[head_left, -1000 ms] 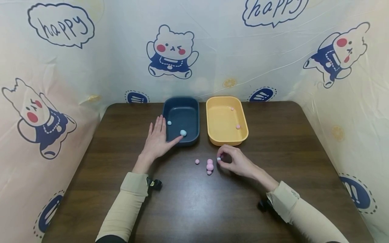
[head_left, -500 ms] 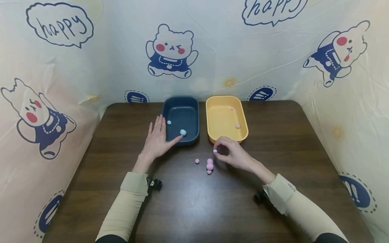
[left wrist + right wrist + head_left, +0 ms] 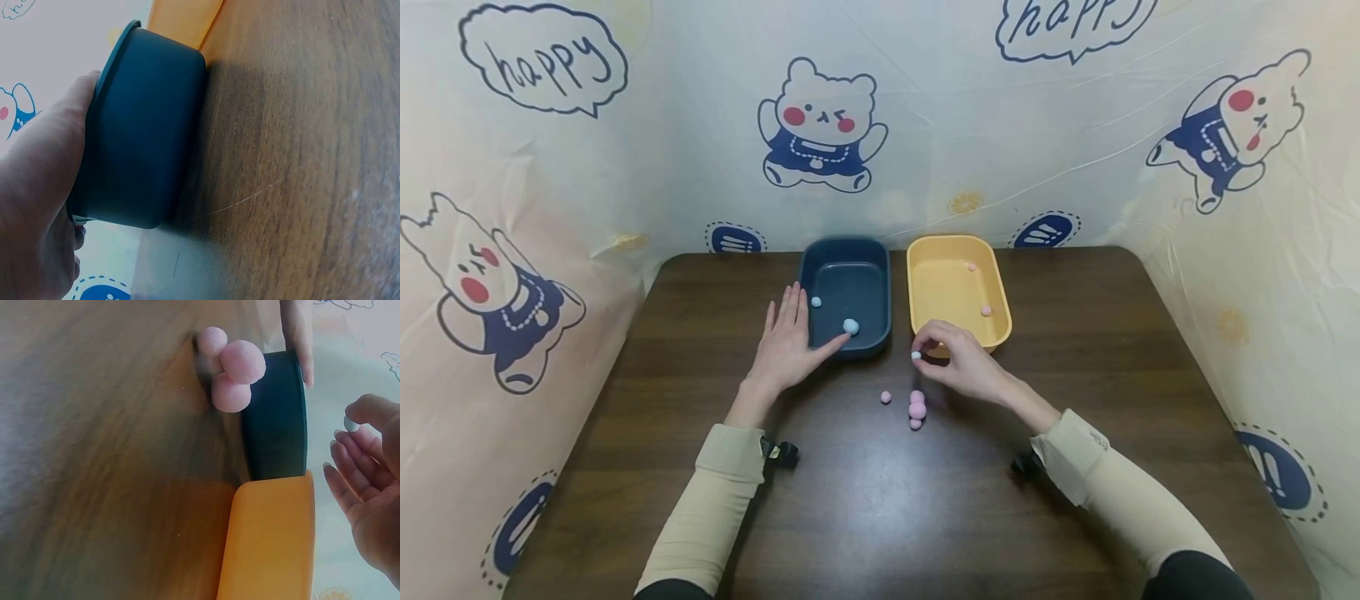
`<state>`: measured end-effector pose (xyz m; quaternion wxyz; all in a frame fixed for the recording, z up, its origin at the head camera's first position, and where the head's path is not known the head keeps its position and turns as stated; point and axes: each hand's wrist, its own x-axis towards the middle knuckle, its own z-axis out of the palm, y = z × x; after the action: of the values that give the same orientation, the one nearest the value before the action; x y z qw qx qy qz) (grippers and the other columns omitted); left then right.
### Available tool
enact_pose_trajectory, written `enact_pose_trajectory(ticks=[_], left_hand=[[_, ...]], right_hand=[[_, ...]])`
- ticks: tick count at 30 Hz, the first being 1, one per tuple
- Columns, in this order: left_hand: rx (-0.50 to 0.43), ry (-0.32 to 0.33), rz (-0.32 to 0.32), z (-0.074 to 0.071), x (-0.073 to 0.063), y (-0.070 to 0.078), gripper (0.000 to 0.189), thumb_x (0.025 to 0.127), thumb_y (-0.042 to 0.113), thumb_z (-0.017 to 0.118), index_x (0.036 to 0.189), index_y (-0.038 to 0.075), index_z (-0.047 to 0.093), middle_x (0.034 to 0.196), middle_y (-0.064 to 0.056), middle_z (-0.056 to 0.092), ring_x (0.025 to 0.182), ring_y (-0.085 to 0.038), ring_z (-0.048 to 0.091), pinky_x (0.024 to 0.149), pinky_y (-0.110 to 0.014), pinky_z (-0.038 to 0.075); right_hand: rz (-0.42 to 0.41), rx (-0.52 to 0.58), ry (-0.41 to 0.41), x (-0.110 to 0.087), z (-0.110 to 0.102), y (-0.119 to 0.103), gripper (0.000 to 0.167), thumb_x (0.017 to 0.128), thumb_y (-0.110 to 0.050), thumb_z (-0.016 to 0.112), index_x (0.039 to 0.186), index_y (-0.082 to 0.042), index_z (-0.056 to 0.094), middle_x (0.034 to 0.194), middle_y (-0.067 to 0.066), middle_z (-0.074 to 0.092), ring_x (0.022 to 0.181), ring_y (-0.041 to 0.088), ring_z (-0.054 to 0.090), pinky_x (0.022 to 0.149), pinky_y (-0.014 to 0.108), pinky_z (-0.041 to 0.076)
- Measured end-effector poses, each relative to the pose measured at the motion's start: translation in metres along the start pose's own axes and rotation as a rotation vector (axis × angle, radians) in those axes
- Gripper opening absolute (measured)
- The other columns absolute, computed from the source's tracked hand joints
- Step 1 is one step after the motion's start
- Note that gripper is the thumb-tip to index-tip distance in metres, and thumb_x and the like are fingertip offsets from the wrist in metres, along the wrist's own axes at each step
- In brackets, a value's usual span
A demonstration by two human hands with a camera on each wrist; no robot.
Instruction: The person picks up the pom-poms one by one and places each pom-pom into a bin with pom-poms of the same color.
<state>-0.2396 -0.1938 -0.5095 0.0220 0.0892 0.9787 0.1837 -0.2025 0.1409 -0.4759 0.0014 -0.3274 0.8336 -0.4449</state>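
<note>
My right hand (image 3: 964,362) pinches a small light-blue ball (image 3: 916,356) between thumb and index finger, near the front of the yellow bin (image 3: 925,310). In the right wrist view the same blue ball (image 3: 351,424) shows at the fingertips, with the other fingers loosely bent. My left hand (image 3: 784,350) rests along the left side of the dark blue bin (image 3: 880,335), fingers straight, its thumb reaching over the front rim. Inside that bin lie two light-blue balls, a larger one (image 3: 851,327) by the thumb and a smaller one (image 3: 816,302) at the left.
Pink balls (image 3: 917,410) stand in a touching row on the wooden table (image 3: 850,517), with a single pink ball (image 3: 886,397) to their left. Two small pink balls lie in the yellow bin, one (image 3: 986,311) right of centre. A printed cloth (image 3: 925,125) hangs behind.
My right hand has moved left and away from me with the blue ball, from beside the pink row to in front of the yellow bin. The left hand has stayed on the dark blue bin.
</note>
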Motion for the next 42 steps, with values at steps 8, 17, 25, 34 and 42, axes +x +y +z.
enact_pose_trajectory(ticks=[8, 17, 25, 34, 42], left_hand=[[0.01, 0.007, 0.004, -0.003, -0.001, 0.001, 0.128, 0.095, 0.09, 0.047, 0.175, 0.0, 0.006, 0.187, -0.016, -0.005, 0.175, -0.04, 0.003, 0.141, -0.065, 0.004], [0.016, -0.001, -0.014, -0.002, -0.003, 0.001, 0.127, 0.095, 0.09, 0.047, 0.175, 0.0, 0.007, 0.187, -0.017, -0.004, 0.175, -0.037, 0.0, 0.14, -0.065, 0.005], [0.014, 0.008, -0.01, -0.001, -0.004, 0.002, 0.127, 0.094, 0.092, 0.045, 0.176, 0.003, 0.005, 0.187, -0.015, -0.004, 0.175, -0.038, 0.001, 0.142, -0.061, 0.001], [0.029, -0.005, -0.011, 0.0, -0.002, 0.002, 0.128, 0.095, 0.093, 0.042, 0.176, 0.002, 0.004, 0.187, -0.015, -0.006, 0.175, -0.038, -0.001, 0.14, -0.065, 0.004], [0.039, -0.01, -0.012, -0.001, -0.001, 0.002, 0.127, 0.095, 0.093, 0.042, 0.176, 0.002, 0.006, 0.187, -0.013, -0.008, 0.175, -0.039, 0.001, 0.14, -0.065, 0.004]], right_hand=[[-0.016, 0.009, 0.015, 0.015, 0.001, 0.0, 0.016, 0.095, 0.003, 0.081, 0.106, -0.005, 0.072, 0.103, 0.01, 0.073, 0.101, 0.03, 0.072, 0.098, 0.057, 0.064], [0.019, -0.011, -0.016, 0.032, 0.001, -0.002, 0.015, 0.097, -0.002, 0.081, 0.108, -0.006, 0.072, 0.105, 0.01, 0.072, 0.101, 0.03, 0.071, 0.099, 0.053, 0.063], [0.044, -0.021, -0.013, 0.046, 0.003, 0.0, 0.013, 0.098, -0.006, 0.081, 0.108, -0.005, 0.072, 0.107, 0.011, 0.073, 0.101, 0.034, 0.069, 0.099, 0.054, 0.062], [0.062, -0.024, 0.017, 0.071, 0.008, 0.001, 0.013, 0.1, -0.008, 0.078, 0.111, -0.004, 0.072, 0.111, 0.018, 0.072, 0.105, 0.042, 0.068, 0.098, 0.057, 0.061], [0.081, -0.027, 0.003, 0.091, 0.016, 0.0, 0.015, 0.101, -0.009, 0.078, 0.114, -0.004, 0.073, 0.114, 0.013, 0.071, 0.112, 0.04, 0.069, 0.106, 0.053, 0.061]])
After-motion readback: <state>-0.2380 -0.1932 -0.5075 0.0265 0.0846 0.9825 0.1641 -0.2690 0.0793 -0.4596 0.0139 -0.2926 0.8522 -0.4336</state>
